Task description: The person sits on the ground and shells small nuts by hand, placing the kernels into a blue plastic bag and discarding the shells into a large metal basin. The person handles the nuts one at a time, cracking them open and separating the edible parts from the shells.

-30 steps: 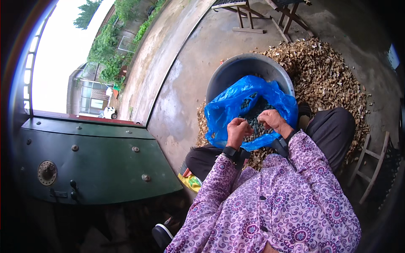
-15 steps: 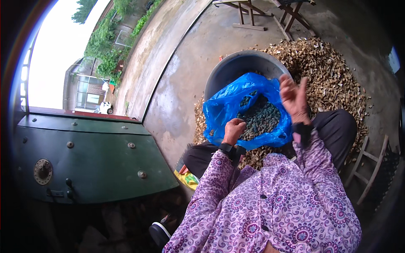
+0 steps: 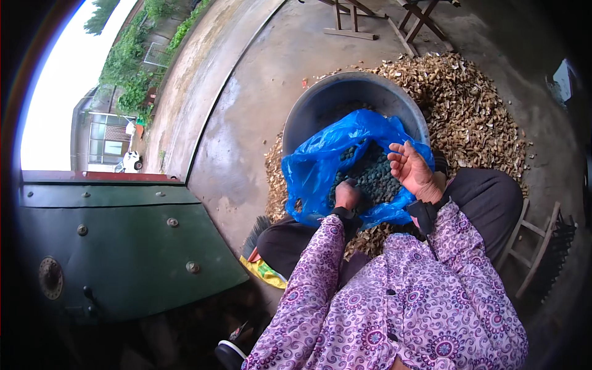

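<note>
A thin blue plastic bag [image 3: 314, 154] lies spread open inside a large grey basin [image 3: 394, 91] in front of my crossed legs. It holds many small dark, rounded pieces [image 3: 379, 176] that look like nuts or kernels, tinted by the bag. My left hand [image 3: 347, 196] is closed at the bag's near left part, low against the pieces; its fingertips are hidden. Above the right side of the bag, my right hand [image 3: 414, 172] is raised, palm turned inward, fingers loosely bent and apart, with nothing visible in it. Dark bands circle both wrists.
Tan broken shells [image 3: 468, 117] are heaped behind and right of the basin. A green metal cabinet-like body [image 3: 129, 246] stands at left. Wooden stands [image 3: 351, 18] are at the back, a small wooden frame [image 3: 533, 246] at right. A yellow bag [image 3: 262, 269] lies by my left knee.
My left hand has gone lower into the bag, its fingertips now out of sight. My right hand has moved left and down toward the bag, its fingers more bent. The view has shifted slightly.
</note>
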Motion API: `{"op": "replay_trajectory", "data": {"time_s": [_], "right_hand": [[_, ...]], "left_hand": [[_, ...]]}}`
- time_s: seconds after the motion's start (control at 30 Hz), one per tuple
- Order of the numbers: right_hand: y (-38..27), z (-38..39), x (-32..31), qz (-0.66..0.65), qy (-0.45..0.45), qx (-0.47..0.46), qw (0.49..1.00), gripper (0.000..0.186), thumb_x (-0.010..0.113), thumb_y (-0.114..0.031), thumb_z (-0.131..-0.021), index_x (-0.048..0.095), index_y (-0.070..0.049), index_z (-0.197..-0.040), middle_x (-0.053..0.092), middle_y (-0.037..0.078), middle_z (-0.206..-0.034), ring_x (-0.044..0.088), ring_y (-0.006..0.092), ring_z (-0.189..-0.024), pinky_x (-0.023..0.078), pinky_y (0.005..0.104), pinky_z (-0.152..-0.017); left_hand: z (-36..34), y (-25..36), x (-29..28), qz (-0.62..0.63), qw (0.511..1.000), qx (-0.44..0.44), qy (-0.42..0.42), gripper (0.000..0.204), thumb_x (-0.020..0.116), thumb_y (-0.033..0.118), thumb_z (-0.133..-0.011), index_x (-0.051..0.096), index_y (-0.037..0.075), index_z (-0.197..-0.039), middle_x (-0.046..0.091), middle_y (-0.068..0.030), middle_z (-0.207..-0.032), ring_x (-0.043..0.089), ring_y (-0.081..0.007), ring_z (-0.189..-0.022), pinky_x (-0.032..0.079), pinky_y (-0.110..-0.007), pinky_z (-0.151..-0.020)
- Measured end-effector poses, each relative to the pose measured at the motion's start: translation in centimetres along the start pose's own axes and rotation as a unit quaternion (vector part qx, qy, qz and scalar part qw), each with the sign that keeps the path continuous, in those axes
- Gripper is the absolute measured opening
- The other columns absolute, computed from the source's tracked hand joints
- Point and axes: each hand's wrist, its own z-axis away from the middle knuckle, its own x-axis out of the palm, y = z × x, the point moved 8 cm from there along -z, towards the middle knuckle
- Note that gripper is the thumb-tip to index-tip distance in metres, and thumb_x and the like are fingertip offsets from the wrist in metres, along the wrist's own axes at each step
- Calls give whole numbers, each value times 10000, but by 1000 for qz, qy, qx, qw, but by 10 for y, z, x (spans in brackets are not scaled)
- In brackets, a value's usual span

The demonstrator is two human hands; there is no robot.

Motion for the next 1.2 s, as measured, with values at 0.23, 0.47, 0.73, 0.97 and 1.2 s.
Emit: {"op": "replay_trajectory", "data": {"time_s": [0.23, 0.47, 0.73, 0.97, 1.2], "right_hand": [[26, -2, -8, 109, 16, 34, 993, 423, 564, -397, -801, 523, -28, -1005, 583, 51, -794, 538, 103, -636, 444, 213, -560], [35, -2, -11, 221, 38, 40, 974, 366, 601, -366, -774, 545, -54, -957, 582, 40, -778, 543, 92, -619, 436, 197, -549], [40, -8, -38, 412, 51, 38, 909, 254, 568, -277, -805, 580, -42, -901, 581, 20, -733, 529, 70, -591, 415, 192, -497], [72, 0, -5, 490, -61, 32, 869, 229, 528, -211, -817, 611, -22, -915, 557, -9, -697, 491, 59, -606, 401, 210, -522], [57, 12, 24, 503, -130, -112, 847, 179, 538, -153, -806, 628, -6, -853, 583, -3, -693, 489, 54, -634, 409, 226, -569]], "left_hand": [[-6, -10, 19, 3, 998, -49, -35, 218, 531, 96, -679, 621, 61, -874, 593, -192, -879, 558, -354, -870, 442, -386, -757], [-5, -7, 16, 8, 1000, 1, -17, 202, 528, 74, -677, 581, 34, -867, 593, -192, -862, 560, -356, -836, 441, -388, -735], [27, 38, -11, 343, 931, -75, -104, 157, 560, 103, -742, 569, 6, -866, 584, -84, -722, 556, -198, -604, 440, -291, -543], [52, 51, -16, 592, 780, -123, -161, 115, 574, 63, -761, 535, 40, -867, 531, -30, -715, 500, -109, -603, 437, -246, -515], [65, 70, -37, 513, 846, -70, -126, 172, 578, 82, -783, 521, -10, -915, 558, -57, -781, 540, -123, -652, 471, -249, -558]]}}
